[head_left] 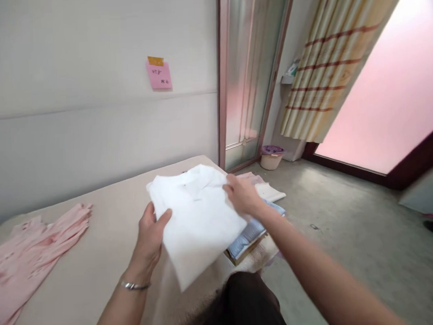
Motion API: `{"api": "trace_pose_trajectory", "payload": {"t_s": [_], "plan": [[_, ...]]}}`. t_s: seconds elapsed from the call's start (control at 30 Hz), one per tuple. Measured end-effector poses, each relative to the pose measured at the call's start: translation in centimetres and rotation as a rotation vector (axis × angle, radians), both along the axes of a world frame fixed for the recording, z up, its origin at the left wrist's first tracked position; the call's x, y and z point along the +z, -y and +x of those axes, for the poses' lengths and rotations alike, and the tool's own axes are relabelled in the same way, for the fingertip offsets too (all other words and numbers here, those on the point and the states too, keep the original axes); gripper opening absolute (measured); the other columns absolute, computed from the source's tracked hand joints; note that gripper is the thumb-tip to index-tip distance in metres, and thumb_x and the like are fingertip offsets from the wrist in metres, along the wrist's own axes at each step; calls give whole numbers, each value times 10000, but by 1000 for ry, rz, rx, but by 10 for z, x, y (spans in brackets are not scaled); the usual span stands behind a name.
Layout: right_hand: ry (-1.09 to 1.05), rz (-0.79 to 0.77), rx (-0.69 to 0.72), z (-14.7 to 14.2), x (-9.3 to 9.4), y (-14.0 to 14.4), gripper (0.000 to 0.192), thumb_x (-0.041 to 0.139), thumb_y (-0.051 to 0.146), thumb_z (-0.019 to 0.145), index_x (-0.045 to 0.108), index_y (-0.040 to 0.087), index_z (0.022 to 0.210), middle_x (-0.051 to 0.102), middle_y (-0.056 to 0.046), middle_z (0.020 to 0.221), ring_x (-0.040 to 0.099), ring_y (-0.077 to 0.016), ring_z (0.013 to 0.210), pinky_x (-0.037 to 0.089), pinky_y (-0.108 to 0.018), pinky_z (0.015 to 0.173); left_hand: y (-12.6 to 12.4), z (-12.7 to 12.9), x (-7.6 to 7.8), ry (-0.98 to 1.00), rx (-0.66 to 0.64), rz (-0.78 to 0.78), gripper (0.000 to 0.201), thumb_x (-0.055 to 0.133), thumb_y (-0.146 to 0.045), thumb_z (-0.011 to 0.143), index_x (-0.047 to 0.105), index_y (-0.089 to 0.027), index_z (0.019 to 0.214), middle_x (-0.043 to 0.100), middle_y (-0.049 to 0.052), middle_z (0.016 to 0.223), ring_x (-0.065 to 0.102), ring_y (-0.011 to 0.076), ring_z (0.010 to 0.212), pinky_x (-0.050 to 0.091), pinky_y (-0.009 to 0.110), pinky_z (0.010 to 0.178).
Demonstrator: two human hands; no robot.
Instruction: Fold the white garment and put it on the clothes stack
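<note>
I hold a folded white garment (197,215) above the right end of a beige table (99,252). My left hand (151,236) grips its left edge, thumb on top, with a thin bracelet on the wrist. Gripping its right edge near the top is my right hand (243,194). The garment is tilted, its lower corner hanging toward me. Under it, at the table's right end, lies a stack of folded clothes (252,230) with light blue and white pieces showing.
A pink garment (31,254) lies spread on the table's left side. A pink sticky note (159,74) is on the wall. A small bucket (272,156) stands on the floor by a glass door. A striped curtain (327,68) hangs at right.
</note>
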State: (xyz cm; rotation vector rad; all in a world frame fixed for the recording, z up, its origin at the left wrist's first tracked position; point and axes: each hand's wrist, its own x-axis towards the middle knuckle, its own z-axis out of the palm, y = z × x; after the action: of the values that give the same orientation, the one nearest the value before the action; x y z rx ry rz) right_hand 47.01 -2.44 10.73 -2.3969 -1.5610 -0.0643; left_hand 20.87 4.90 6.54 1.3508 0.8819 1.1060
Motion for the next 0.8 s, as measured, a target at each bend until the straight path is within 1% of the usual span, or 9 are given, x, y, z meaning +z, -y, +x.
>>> {"api": "trace_pose_trajectory", "payload": {"t_s": [0.1,0.2,0.3,0.37,0.4,0.5,0.6,0.67,0.8], "plan": [[46,-5,-102,74,9,12,260,441,304,1018,614,148,1134,704,-150,1104,625,-272,1060,390,-305,804,2,78,-11,19,-56,96,601,694,-410,847,509,-158,1360,678,136,1279,681,240,1064,574,305,824],[5,-67,-168,127,-15,21,256,471,291,997,635,144,1128,692,-152,1148,620,-272,1076,393,-301,802,7,139,-50,19,-62,35,482,665,-296,853,532,-168,1299,682,125,1274,680,221,1074,565,304,856],[-61,-130,-195,152,-58,28,225,502,232,969,661,137,1096,702,-147,1133,627,-253,1062,396,-286,804,13,169,-97,-60,-33,-102,415,675,-223,812,574,-159,1209,703,129,1220,690,213,1020,561,316,857],[-101,-150,-208,156,-83,32,227,501,225,970,664,134,1099,705,-144,1126,627,-241,1065,399,-279,816,15,174,-117,-127,-11,-140,412,679,-225,802,585,-159,1197,707,131,1203,695,216,991,563,325,840],[-116,-150,-216,157,-92,33,238,492,235,977,659,133,1112,703,-146,1132,625,-240,1070,401,-279,822,15,174,-122,-150,-4,-131,417,681,-232,800,588,-164,1201,708,129,1200,696,217,986,564,326,833],[-133,-116,-231,161,-101,33,290,433,281,1014,630,137,1171,686,-157,1163,616,-252,1091,408,-294,838,10,171,-115,-150,-17,-36,474,685,-245,804,571,-192,1261,705,106,1212,695,211,1003,563,317,834],[-125,-73,-232,166,-92,28,323,383,305,1038,593,148,1227,657,-168,1223,591,-270,1146,406,-319,879,1,170,-96,-152,-27,71,594,675,-252,821,497,-218,1387,700,92,1230,694,203,1011,561,304,840],[-123,-65,-237,167,-87,25,331,373,300,1040,570,149,1258,645,-175,1242,580,-278,1168,403,-335,904,-4,171,-90,-200,1,124,646,675,-255,825,461,-218,1433,705,91,1211,694,202,999,558,301,843],[-147,-111,-237,156,-93,23,317,395,278,1029,570,145,1258,665,-170,1191,608,-272,1124,419,-342,894,-8,169,-103,-355,14,99,630,687,-244,808,478,-202,1401,706,100,1181,684,206,998,544,308,849]]}}
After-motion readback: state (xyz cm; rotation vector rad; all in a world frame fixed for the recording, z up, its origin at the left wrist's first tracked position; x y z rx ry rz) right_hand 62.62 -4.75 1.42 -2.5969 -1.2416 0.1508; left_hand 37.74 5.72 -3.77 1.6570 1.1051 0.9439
